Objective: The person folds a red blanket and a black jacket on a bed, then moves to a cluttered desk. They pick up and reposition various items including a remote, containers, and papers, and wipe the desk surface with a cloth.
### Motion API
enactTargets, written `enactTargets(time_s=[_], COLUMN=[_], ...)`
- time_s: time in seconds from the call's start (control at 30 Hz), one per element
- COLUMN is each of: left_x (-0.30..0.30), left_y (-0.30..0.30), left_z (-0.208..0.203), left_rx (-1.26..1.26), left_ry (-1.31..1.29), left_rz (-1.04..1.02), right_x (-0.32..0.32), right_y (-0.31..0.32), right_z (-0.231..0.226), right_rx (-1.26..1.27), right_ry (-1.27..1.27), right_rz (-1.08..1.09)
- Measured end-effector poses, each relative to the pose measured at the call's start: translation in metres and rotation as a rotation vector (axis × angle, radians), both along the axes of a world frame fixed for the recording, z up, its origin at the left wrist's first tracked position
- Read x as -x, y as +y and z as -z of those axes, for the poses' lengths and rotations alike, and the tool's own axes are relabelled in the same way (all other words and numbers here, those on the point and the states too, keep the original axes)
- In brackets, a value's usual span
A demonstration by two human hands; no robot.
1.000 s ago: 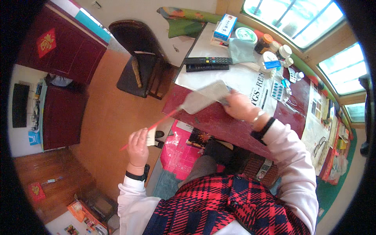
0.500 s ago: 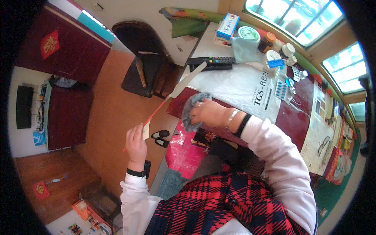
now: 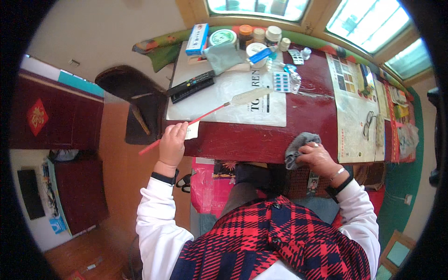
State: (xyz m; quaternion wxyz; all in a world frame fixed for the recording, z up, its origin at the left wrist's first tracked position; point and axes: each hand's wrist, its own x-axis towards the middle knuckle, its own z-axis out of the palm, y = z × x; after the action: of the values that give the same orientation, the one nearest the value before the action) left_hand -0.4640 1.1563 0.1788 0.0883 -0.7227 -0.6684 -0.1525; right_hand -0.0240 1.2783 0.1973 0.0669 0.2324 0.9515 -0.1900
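My left hand point(image 3: 172, 143) is closed round the thin red handle of a fly swatter point(image 3: 205, 115), whose flat whitish head reaches over the plastic sheet. A small pale piece of paper point(image 3: 192, 130) sticks out beside those fingers. At the front edge of the dark red table point(image 3: 242, 142), my right hand point(image 3: 319, 158) grips a crumpled grey cloth point(image 3: 298, 145). Part of the cloth lies beneath the fingers, against the table's edge.
Two black remotes point(image 3: 192, 86) rest on the white plastic sheet point(image 3: 200, 105). Behind them stand a blue-white box point(image 3: 197, 39), several jars and bottles point(image 3: 245, 36), and blister packs point(image 3: 281, 81). Glasses point(image 3: 367, 125) lie on paper at right. A dark chair point(image 3: 140, 126) stands left.
My view has turned to the right. My right hand has carried the grey cloth rightward along the table's front edge. The fly swatter, still in my left hand, now reaches over the table's plastic sheet.
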Motion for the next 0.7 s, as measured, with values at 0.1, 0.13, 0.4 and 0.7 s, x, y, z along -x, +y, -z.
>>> enactTargets(time_s=[0.1,0.13,0.4,0.7], left_x=[-0.003,-0.003,-0.008,-0.023], left_y=[0.027,0.035,0.084,0.086], left_z=[0.004,0.006,0.020,0.030], left_rx=[0.026,0.022,0.094,0.294], left_ry=[0.043,0.055,0.175,0.073], left_rz=[0.022,0.033,0.031,0.026], right_x=[-0.037,-0.042,0.064,0.083], right_y=[-0.005,-0.002,0.074,0.062], right_z=[-0.010,-0.013,-0.008,0.019], right_rx=[0.071,0.072,-0.154,-0.117], right_ry=[0.002,-0.052,0.264,-0.033], right_rz=[0.205,0.210,0.147,-0.023])
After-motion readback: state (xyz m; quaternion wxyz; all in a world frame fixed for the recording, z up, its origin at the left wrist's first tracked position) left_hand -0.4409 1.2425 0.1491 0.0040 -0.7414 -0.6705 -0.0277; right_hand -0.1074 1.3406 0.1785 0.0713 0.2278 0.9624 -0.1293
